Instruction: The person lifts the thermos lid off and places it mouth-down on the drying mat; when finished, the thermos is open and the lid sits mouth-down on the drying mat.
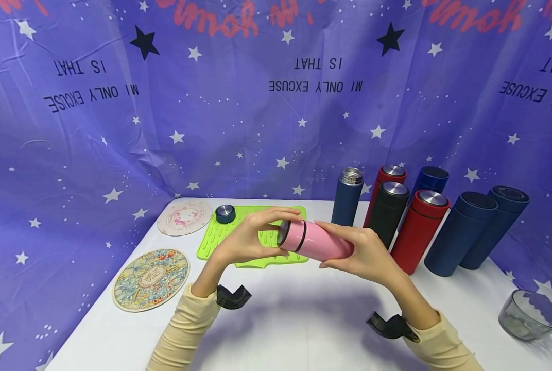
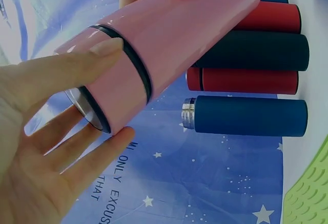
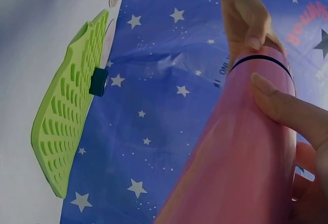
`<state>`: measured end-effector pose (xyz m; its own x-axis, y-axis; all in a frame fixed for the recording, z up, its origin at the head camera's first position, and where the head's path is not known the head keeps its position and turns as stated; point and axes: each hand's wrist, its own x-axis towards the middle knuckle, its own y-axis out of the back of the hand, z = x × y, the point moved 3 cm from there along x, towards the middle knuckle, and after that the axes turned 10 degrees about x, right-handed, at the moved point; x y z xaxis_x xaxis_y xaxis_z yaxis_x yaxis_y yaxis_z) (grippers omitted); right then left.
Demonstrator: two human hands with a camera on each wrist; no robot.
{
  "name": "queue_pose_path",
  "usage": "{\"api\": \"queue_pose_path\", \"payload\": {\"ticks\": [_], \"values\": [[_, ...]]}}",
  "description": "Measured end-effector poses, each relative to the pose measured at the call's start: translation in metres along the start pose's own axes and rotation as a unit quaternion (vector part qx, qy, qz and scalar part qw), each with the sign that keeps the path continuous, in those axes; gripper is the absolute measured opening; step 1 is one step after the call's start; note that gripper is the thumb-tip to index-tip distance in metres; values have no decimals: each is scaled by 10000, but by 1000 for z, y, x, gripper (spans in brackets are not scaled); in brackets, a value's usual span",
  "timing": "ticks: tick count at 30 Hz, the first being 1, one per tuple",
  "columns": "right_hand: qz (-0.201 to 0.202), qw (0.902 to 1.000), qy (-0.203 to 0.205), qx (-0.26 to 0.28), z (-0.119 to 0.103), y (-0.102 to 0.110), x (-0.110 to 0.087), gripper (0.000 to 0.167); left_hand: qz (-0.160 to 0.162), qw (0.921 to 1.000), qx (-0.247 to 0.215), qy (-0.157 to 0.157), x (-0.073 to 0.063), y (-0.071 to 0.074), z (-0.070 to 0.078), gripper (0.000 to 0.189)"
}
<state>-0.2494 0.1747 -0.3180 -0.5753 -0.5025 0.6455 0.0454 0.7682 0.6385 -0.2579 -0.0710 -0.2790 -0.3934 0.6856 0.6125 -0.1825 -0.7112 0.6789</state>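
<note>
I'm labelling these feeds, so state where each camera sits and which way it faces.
Head: head-worn, facing forward and down at the pink flask; left hand, right hand, sleeves show.
Left wrist: worn there, facing the flask's lid; left hand close, right hand partly showing.
Right wrist: worn there, facing along the flask; right hand close, left hand beyond.
Both wrist views share the flask and green mat.

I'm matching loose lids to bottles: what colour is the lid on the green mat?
The lid is dark blue and silver-topped, clearest in the head view.
</note>
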Motion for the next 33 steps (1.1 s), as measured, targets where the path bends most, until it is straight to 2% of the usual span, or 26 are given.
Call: {"api": "queue_pose_path", "payload": {"ticks": [3,6,11,14,18,24,29,33], "values": [[94,9998,57,-174,0,0,0,79,151,9998,-60,145,1,1,1,61],[220,9985,225,-456,-2,-1,1,81,352,9985,-171,388,-1,-1,-8,63],[362,9949,491,-801,-5,-4,3,84,578,9925,-56,1078,-5,-7,-29,63],[421,9926,592,-975,-4,-6,3,84,681,9867,11,1475,-7,-8,-35,63],[497,9901,689,-1121,-3,-7,2,84,846,9803,37,1785,-8,-9,-37,61],[580,9874,776,-1248,-4,-8,3,83,997,9733,273,2048,-8,-7,-35,55],[562,9849,844,-1405,-5,-12,4,82,1023,9647,650,2339,-9,-5,-34,50],[607,9820,951,-1516,-5,-15,4,81,987,9591,689,2561,-9,-5,-35,46]]}}
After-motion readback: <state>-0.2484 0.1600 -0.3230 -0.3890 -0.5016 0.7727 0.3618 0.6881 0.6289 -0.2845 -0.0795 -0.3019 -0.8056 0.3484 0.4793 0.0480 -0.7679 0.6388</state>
